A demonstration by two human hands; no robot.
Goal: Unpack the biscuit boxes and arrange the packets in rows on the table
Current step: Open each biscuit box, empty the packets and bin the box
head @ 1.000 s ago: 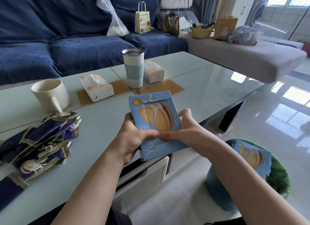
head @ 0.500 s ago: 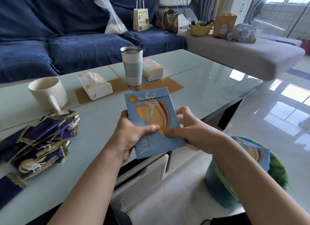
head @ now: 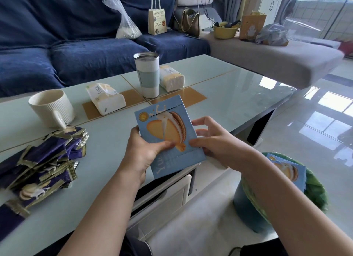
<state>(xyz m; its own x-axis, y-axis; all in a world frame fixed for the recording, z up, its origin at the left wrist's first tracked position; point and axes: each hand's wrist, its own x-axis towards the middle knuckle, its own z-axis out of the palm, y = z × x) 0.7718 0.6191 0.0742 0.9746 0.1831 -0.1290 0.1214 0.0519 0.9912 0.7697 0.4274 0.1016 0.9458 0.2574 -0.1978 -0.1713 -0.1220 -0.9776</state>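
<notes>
Blue biscuit box (head: 169, 136) held upright above the near counter (head: 229, 95) edge, left hand (head: 142, 153) closed round its lower left with thumb on the front, right hand (head: 214, 141) loosely pinching its right edge, fingers partly spread; purple packets (head: 44, 160) heaped at counter's left
</notes>
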